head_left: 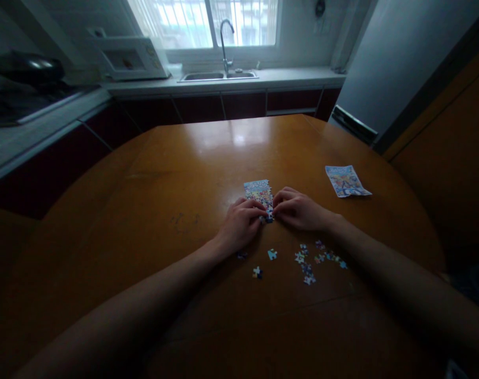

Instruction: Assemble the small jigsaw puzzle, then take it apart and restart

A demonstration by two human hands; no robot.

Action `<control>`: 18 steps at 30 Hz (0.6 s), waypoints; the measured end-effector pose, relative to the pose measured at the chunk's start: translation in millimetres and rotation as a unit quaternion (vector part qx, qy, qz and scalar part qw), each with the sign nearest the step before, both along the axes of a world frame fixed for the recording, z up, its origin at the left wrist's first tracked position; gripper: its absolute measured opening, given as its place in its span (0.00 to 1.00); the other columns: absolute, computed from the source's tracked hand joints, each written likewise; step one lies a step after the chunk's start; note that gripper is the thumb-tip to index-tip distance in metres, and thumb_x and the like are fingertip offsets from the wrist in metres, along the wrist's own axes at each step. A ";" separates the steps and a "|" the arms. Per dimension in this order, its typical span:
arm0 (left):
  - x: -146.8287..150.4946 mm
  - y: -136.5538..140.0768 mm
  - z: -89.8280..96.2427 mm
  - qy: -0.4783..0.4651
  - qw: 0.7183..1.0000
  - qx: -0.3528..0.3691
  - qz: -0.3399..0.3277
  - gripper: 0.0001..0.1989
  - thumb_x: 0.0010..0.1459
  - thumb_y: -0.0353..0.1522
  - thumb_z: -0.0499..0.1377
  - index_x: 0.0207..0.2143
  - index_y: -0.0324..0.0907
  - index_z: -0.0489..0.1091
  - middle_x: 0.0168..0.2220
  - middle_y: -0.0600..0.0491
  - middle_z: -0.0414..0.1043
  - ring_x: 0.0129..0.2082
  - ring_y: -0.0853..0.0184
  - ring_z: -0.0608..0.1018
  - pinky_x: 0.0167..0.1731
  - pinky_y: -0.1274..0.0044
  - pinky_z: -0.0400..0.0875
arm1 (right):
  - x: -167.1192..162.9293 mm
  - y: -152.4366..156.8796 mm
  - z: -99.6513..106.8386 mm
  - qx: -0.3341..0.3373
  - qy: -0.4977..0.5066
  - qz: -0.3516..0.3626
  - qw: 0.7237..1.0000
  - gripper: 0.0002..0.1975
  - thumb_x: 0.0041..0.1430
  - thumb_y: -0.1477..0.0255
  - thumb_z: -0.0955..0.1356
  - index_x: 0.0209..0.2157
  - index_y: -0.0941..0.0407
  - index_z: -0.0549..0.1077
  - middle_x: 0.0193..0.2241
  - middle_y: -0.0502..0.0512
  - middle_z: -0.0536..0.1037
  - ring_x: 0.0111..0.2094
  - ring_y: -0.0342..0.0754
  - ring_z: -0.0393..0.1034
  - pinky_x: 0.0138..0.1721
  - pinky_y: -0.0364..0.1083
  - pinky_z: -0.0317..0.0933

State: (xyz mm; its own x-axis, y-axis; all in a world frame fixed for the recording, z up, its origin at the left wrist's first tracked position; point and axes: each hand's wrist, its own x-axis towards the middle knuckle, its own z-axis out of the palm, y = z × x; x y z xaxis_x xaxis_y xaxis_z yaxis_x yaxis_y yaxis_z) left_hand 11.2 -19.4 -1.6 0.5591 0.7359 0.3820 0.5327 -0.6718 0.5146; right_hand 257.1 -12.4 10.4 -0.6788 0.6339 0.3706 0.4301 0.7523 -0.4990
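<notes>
A partly joined jigsaw puzzle [257, 186] lies on the wooden table, pale blue at its far end and many-coloured nearer to me. My left hand [242, 220] rests over its near left part, fingers bent and closed at a jigsaw piece [269, 212] on the near edge. From the other side my right hand [298, 209] pinches at the same edge, its thumb and finger touching the puzzle's right corner. The fingers partly hide the pieces between them. Closer to me lie a loose light-blue piece [272, 255] and a white-and-dark piece [257, 272].
Several loose pieces [307, 271] are scattered near my right forearm. A crumpled printed picture sheet or bag [346, 181] lies right of the puzzle on the table [164, 173]. Beyond the far edge are a counter with a sink [203, 77], a microwave [129, 59] and a stove.
</notes>
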 end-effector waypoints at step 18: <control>1.3 -7.0 2.8 0.086 0.996 0.021 0.001 0.19 0.62 0.24 0.59 0.50 0.53 0.78 0.53 0.52 0.73 0.53 0.55 0.68 0.55 0.57 0.64 | 4.1 5.7 -7.0 -0.002 0.030 -0.035 0.999 0.16 0.57 0.84 0.67 0.32 0.50 0.82 0.39 0.54 0.77 0.43 0.50 0.69 0.47 0.51 0.65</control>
State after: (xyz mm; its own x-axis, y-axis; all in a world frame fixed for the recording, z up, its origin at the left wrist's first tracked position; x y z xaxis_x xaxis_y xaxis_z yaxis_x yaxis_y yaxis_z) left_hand 12.4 -26.4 1.2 0.6180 0.7218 0.3117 0.6111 -0.6904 0.3873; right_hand 261.2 -6.7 3.4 -0.6094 0.6811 0.4058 0.4513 0.7188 -0.5288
